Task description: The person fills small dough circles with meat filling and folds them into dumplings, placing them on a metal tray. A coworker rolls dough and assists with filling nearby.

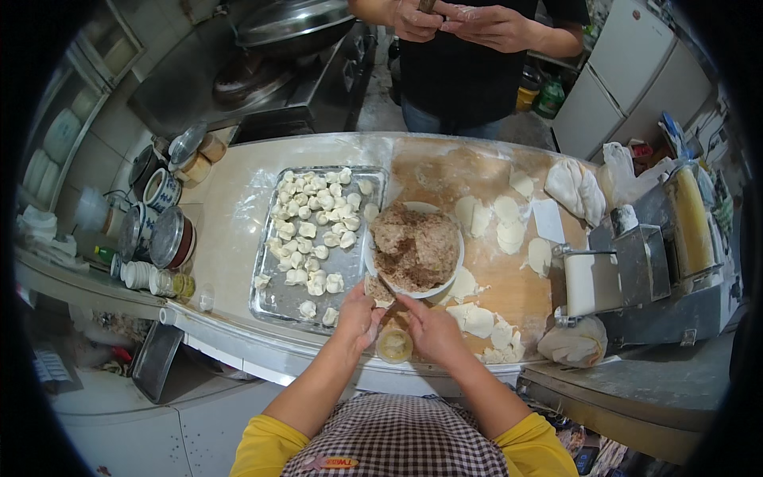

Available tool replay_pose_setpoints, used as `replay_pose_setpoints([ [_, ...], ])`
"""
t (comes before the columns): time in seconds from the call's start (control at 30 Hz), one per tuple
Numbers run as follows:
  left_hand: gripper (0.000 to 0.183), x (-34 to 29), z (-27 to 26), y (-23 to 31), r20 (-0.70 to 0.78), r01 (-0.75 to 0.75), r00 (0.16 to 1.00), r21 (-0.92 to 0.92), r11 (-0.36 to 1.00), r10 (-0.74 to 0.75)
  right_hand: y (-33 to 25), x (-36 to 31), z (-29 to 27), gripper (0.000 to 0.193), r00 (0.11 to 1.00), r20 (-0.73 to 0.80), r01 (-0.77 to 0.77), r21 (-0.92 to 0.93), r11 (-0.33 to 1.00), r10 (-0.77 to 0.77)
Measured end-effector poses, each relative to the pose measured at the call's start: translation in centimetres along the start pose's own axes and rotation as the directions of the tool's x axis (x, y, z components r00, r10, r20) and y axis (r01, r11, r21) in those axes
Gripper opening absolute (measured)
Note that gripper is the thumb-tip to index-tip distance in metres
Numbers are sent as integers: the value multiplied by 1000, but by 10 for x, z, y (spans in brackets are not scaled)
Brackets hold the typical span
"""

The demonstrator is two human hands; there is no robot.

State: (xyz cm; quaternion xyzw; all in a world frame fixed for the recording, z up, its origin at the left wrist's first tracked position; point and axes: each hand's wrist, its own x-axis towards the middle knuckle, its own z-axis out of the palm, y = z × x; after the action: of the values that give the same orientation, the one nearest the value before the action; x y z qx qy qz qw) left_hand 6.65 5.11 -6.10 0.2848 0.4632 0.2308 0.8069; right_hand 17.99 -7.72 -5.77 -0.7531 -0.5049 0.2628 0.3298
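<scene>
In my left hand (pixel 359 316), cupped at the front rim of the bowl, lies a dumpling wrapper (pixel 379 292) with brown meat filling on it. My right hand (pixel 433 324) is closed round a thin, stick-like tool whose end reaches to the wrapper; its exact kind is hard to make out. Just beyond both hands stands a white bowl (pixel 458 266) heaped with minced meat filling (pixel 417 245). A small glass (pixel 394 347) of pale contents sits between my wrists. Left of the bowl, a metal tray (pixel 274 308) carries many folded dumplings (pixel 314 211).
Flat dough wrappers (pixel 509 225) are scattered over the floured wooden board (pixel 520 290) on the right. A dough-rolling machine (pixel 612 274) stands at the right end. Jars and pots (pixel 171 234) line the left end. Across the counter stands another person (pixel 469 71), holding a small brown object.
</scene>
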Motion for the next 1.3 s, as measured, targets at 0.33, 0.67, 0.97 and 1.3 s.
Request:
replay_pose_setpoints([
  [0.33, 48, -17, -27, -2, -41, -61, 998, -80, 995, 57, -17, -17, 2, 44, 978, 44, 205, 8, 979, -205],
  [0.67, 49, -26, -38, 28, 138, -67, 984, -281, 957, 109, -37, -28, -16, 50, 965, 252, 101, -102, 990, -72],
  [0.97, 49, -61, -7, 7, 349, 86, 936, -97, 992, -47, -20, -12, -6, 28, 913, -259, 315, -45, 948, -316],
  [1.3, 37, -73, -5, -2, 327, -38, 945, 110, 993, 0, -45, -10, -16, 16, 898, -424, 226, 221, 949, -115],
])
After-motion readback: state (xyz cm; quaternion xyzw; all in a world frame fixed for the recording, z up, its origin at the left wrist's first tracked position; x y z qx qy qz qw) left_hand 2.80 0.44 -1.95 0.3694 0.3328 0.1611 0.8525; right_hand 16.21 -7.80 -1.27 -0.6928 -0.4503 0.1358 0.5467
